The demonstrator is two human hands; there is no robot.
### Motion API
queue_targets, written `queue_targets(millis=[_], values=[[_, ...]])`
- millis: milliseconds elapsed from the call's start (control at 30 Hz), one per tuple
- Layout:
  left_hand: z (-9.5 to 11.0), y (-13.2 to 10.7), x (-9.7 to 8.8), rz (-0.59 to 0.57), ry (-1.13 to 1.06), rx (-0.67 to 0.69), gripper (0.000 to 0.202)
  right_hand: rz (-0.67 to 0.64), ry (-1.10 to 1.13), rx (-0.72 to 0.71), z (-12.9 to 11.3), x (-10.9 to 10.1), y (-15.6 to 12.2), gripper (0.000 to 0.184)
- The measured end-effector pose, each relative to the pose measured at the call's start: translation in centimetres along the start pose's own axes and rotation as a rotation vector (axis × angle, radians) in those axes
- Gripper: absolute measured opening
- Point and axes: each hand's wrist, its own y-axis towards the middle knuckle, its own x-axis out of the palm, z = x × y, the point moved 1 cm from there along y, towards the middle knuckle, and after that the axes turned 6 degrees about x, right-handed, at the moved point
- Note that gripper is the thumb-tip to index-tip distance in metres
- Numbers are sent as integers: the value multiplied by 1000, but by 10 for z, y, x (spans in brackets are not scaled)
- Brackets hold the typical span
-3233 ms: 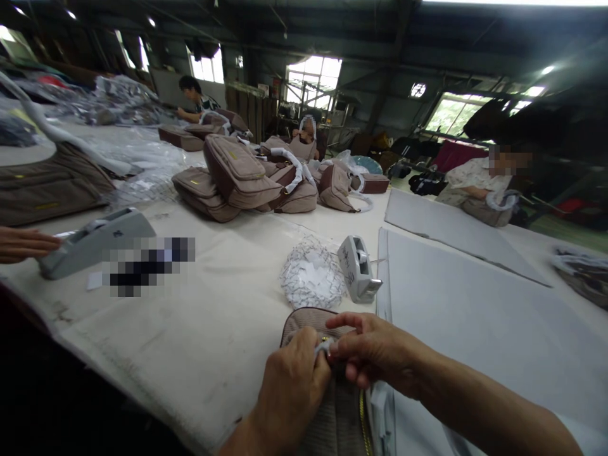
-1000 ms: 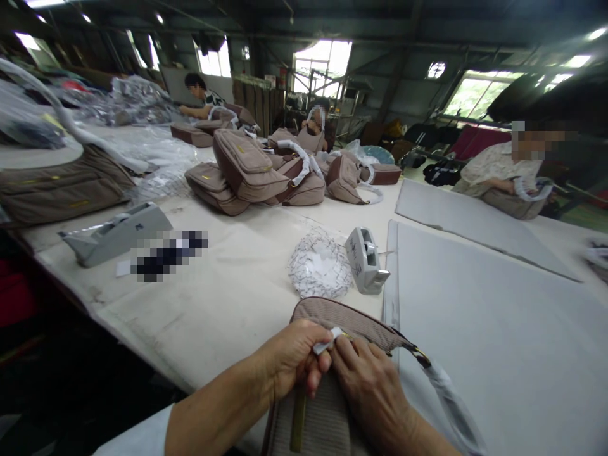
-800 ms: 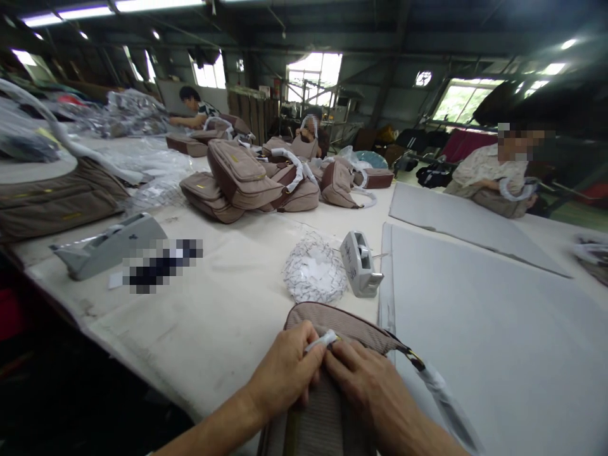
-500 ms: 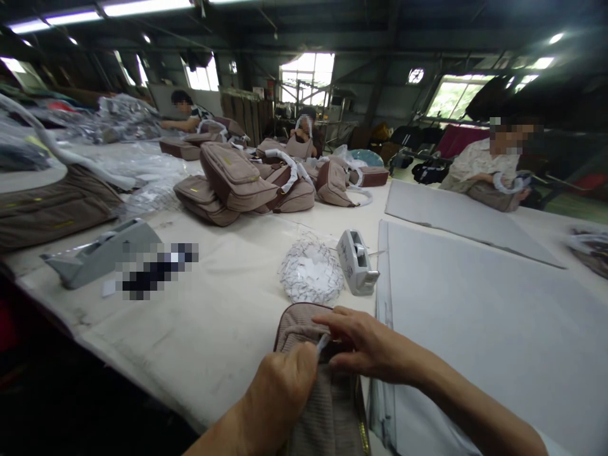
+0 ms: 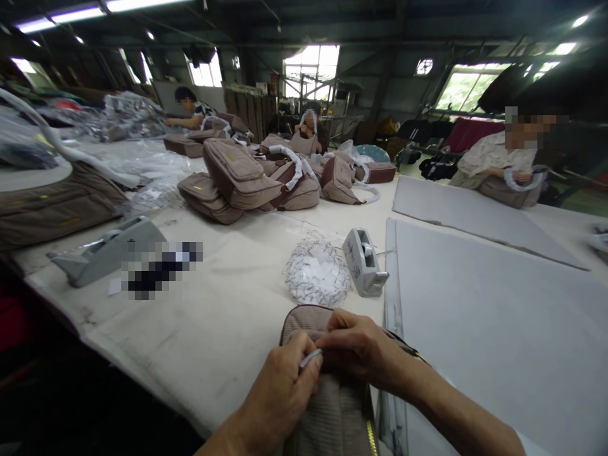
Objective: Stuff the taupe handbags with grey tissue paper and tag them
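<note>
A taupe ribbed fabric bag point(image 5: 327, 405) lies at the bottom of the view, on the grey sheet's edge, with a gold zip point(image 5: 371, 438) along its near right side. My left hand point(image 5: 280, 392) pinches a narrow white strip point(image 5: 310, 358) at the bag's top edge. Just beside it, my right hand point(image 5: 358, 348) curls over the top of the bag, its fingers gripping the fabric. Both hands hide most of the bag's upper end.
A cream-covered table point(image 5: 190, 323) holds a small grey tape dispenser point(image 5: 364, 263), a larger one point(image 5: 107, 250), white netting with paper scraps point(image 5: 316, 272), and grey sheets point(image 5: 479, 316). Taupe bags point(image 5: 237, 180) are heaped beyond. Co-workers point(image 5: 498, 158) sit further along.
My right hand has moved in and curled closer to the white strip. The view has shifted slightly, and a little more of the bag's strap end shows at the right.
</note>
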Motion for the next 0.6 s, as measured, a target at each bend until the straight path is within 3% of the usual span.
queue_targets(millis=[67, 200, 267, 367, 467, 533, 567, 600], values=[[2, 1, -3, -23, -115, -79, 18, 5, -18, -1, -1, 0, 0, 11], [4, 3, -5, -24, -75, -33, 16, -222, 72, 56, 0, -4, 11, 10], [3, 3, -6, -31, -94, -53, 16, -246, 146, 84, 0, -7, 18, 14], [-3, 4, -6, -78, -240, -141, 18, -90, 363, 179, 3, -18, 23, 22], [-11, 6, -5, -93, -422, -228, 23, 262, 630, 339, 15, -43, 7, 33], [-16, 7, -5, -70, -482, -266, 25, 560, 600, 525, 26, -59, -21, 48], [-17, 8, -6, -54, -496, -275, 26, 635, 513, 646, 31, -63, -40, 51], [-19, 8, -7, -42, -508, -278, 26, 624, 423, 771, 34, -62, -60, 50]])
